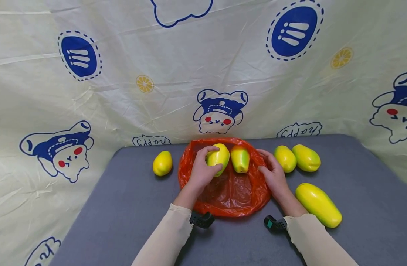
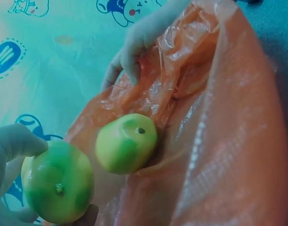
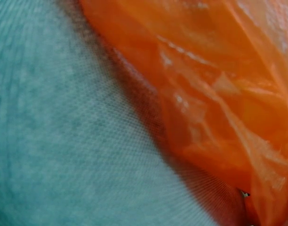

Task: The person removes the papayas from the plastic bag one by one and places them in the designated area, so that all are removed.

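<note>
A red plastic bag [image 1: 232, 212] sits on the table with its mouth spread wide. Over its left half, my left hand [image 1: 202, 168] grips a yellow-green papaya [image 1: 220, 157] between thumb and fingers. Another papaya [image 1: 240, 159] lies inside the bag, just right of the held one; the left wrist view shows it against the thin plastic [image 2: 127, 143]. At the bag's right rim, my right hand [image 1: 273, 173] holds the plastic between thumb and fingers. In the right wrist view only the bag's crumpled side [image 3: 205, 108] and the tabletop appear; the fingers are out of sight there.
One papaya [image 1: 162, 163] lies left of the bag on the grey table [image 1: 133, 207]. Two papayas [image 1: 285, 159] rest side by side beyond my right hand. A longer one [image 1: 318, 205] lies beside my right forearm. A printed cloth [image 1: 176, 111] hangs behind the table.
</note>
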